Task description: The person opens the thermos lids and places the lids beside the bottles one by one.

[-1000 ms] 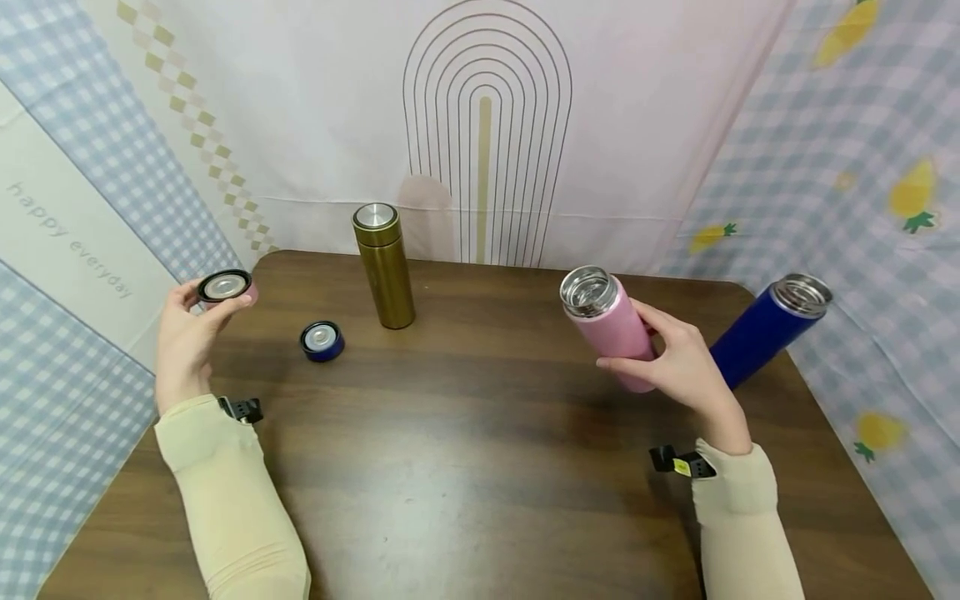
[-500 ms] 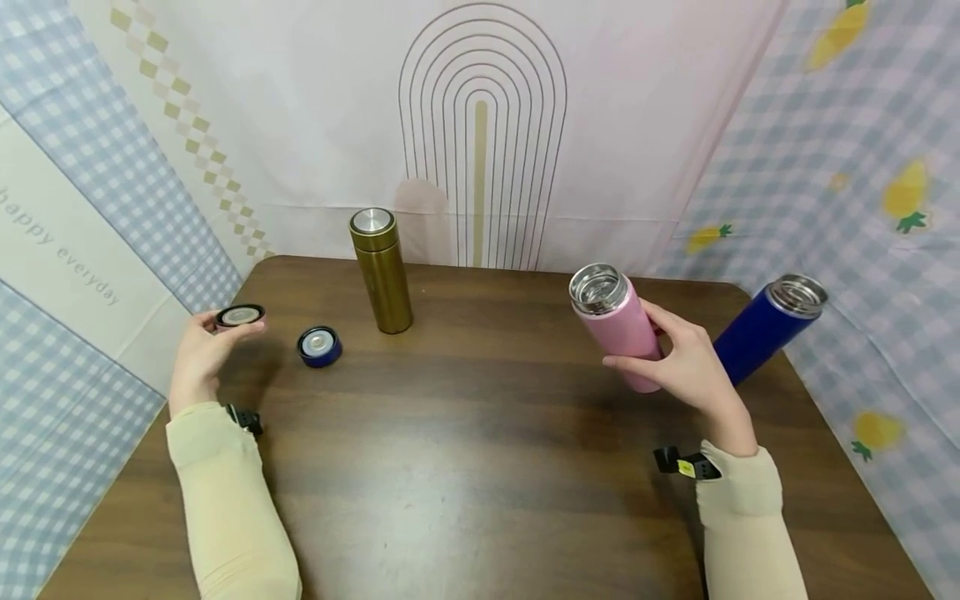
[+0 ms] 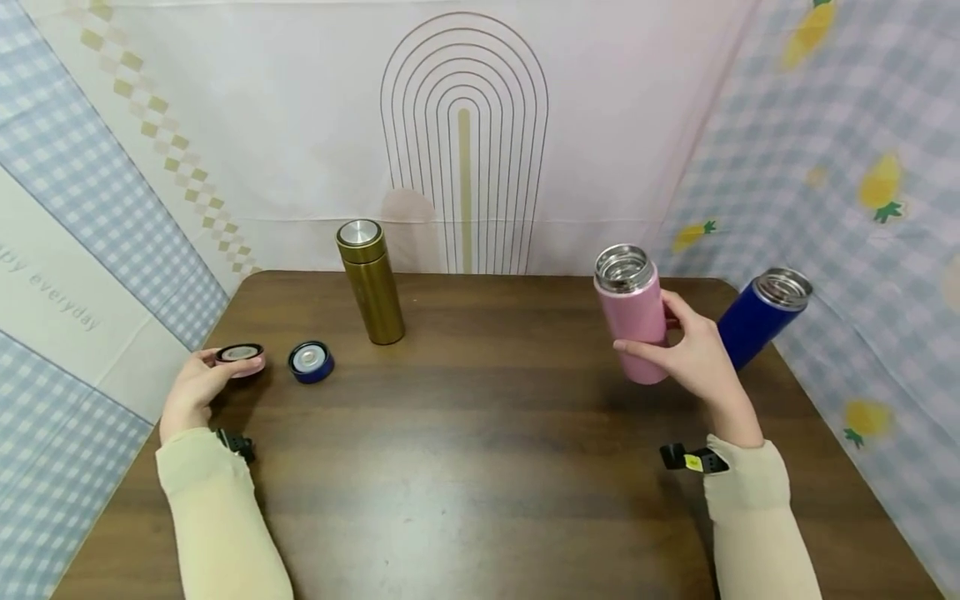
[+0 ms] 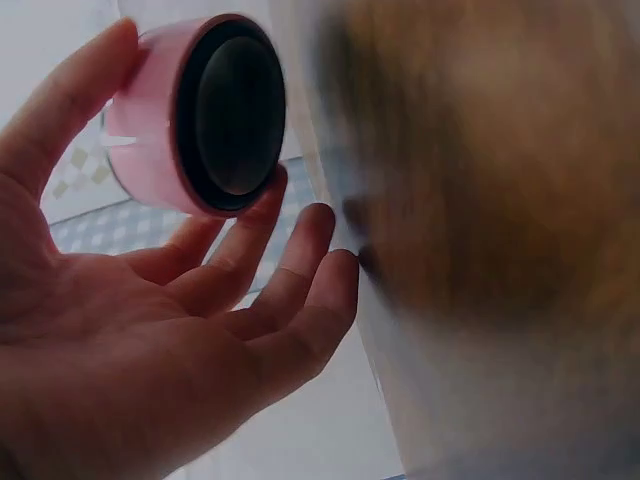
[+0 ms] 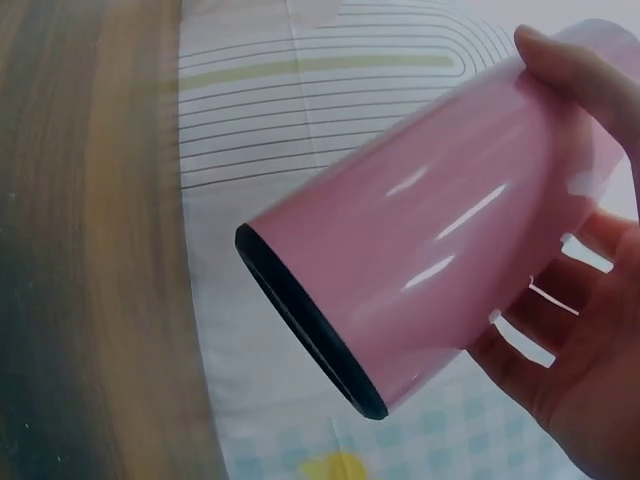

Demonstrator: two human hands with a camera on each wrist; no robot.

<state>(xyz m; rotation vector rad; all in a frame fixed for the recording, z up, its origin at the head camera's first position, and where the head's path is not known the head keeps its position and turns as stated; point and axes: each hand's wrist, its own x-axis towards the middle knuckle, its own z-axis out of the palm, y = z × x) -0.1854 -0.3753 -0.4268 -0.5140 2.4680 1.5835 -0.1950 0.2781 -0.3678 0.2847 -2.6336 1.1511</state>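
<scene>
My left hand [image 3: 197, 390] pinches a round pink bottle lid [image 3: 247, 367] between thumb and fingers, inner side facing up, at the table's left. In the left wrist view the pink lid [image 4: 150, 140] shows its dark round underside. A blue lid [image 3: 311, 363] lies inner side up just right of that hand. On the right, my right hand [image 3: 697, 354] grips the pink thermos bottle [image 3: 636, 321] around its body; the steel mouth is uncovered. The right wrist view shows this bottle's dark base [image 5: 310, 325] off the tabletop. Behind the right hand stands an uncapped blue thermos bottle [image 3: 757, 321].
A gold thermos [image 3: 372, 292] with its lid on stands at the back left of the brown wooden table [image 3: 465, 433]. Patterned cloths [image 3: 570, 125] hang along the back and both sides.
My left hand has come down toward the tabletop with the pink lid. The pink bottle in my right hand has shifted a little right and stands more upright. The head view has also shifted slightly.
</scene>
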